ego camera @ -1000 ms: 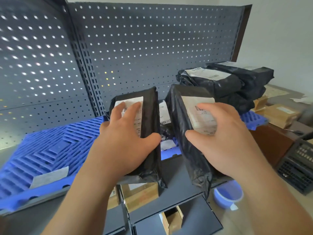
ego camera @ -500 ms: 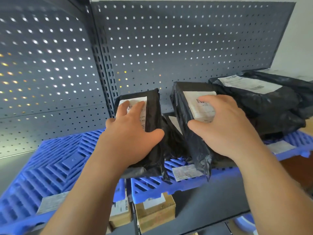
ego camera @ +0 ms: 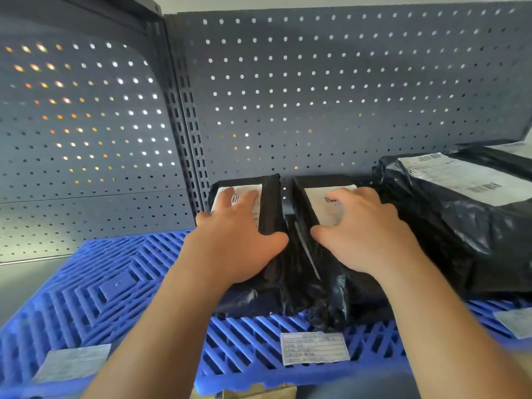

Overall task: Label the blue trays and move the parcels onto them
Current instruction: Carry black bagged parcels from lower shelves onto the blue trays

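Two black plastic-wrapped parcels with white shipping labels sit side by side on the middle blue tray (ego camera: 247, 349). My left hand (ego camera: 239, 240) grips the left parcel (ego camera: 270, 197), fingers over its label and thumb down its right side. My right hand (ego camera: 362, 234) grips the right parcel (ego camera: 305, 214) the same way, thumb on its left side. A paper label (ego camera: 313, 347) is stuck on this tray's front edge. The left blue tray (ego camera: 86, 286) carries a label (ego camera: 72, 362) at its front and holds no parcel.
A pile of larger black parcels (ego camera: 466, 226) fills the right side, on a tray whose label (ego camera: 515, 321) shows at the frame edge. A grey perforated back panel (ego camera: 316, 96) with an upright post (ego camera: 184, 133) closes the shelf behind. A cardboard box (ego camera: 259, 391) peeks from below.
Both hands have carried the two parcels forward over the shelf and down onto the middle blue tray, closer to the back panel. The view has moved in toward the shelf.
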### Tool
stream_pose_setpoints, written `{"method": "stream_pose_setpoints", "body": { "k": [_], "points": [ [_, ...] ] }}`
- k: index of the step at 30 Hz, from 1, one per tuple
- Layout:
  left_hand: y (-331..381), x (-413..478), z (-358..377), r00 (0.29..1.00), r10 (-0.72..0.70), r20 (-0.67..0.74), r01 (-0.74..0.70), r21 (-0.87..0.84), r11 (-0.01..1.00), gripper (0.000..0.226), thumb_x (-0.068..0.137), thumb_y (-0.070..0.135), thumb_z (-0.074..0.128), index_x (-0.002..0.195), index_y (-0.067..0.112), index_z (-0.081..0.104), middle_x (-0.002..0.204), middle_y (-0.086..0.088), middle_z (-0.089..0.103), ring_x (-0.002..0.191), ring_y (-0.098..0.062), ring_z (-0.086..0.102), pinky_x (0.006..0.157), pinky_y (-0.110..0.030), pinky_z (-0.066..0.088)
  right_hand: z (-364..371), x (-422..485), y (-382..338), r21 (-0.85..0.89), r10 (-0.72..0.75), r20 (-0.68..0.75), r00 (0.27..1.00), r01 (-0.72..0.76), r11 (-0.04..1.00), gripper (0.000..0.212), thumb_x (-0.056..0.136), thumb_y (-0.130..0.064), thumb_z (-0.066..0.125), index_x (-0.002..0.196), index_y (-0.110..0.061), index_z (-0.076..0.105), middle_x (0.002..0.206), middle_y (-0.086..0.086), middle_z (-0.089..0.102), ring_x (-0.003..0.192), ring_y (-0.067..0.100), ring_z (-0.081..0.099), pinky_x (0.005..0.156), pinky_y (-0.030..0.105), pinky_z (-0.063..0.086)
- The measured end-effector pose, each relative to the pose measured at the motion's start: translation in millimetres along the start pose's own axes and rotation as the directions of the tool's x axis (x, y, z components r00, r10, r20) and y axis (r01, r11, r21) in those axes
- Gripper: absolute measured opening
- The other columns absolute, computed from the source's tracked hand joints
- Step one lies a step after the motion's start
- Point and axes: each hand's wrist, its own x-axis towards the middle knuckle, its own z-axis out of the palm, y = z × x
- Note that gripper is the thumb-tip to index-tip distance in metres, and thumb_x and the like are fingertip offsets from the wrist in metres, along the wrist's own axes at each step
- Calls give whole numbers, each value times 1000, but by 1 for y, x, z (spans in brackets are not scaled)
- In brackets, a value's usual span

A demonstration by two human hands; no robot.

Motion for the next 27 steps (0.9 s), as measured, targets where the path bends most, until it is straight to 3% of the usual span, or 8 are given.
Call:
{"method": "stream_pose_setpoints", "body": {
  "k": [10,15,22,27],
  "points": [
    [9,14,14,996,-40,80,38,27,999,88,82,66,55,156,47,12,167,15,2,147,-38,21,109,-50,33,2,13,4,5,-40,84,996,39,999,63,77,-59,61,134,-41,42,143,-3,38,123,33,42,97,50,38],
    [11,16,13,998,-47,41,45,44,998,81,87,66,50,156,47,12,168,14,2,153,-32,10,116,-55,27,-1,11,4,11,-96,20,995,96,995,69,80,-66,57,141,-43,37,152,-3,32,135,32,33,104,54,29],
    [18,12,8,998,-41,-50,41,1,999,73,89,59,49,155,43,21,166,10,16,149,-32,20,115,-55,31,-8,4,7,113,-179,-83,980,188,976,54,87,-57,52,138,-41,44,143,-10,42,128,24,41,105,48,34],
    [26,6,9,995,-38,-93,36,-20,999,68,89,51,51,153,41,27,159,11,31,140,-29,36,104,-45,40,-11,0,11,189,-221,-121,968,241,952,51,87,-53,53,136,-38,47,141,-13,43,125,19,43,104,47,40]
  ]
}}
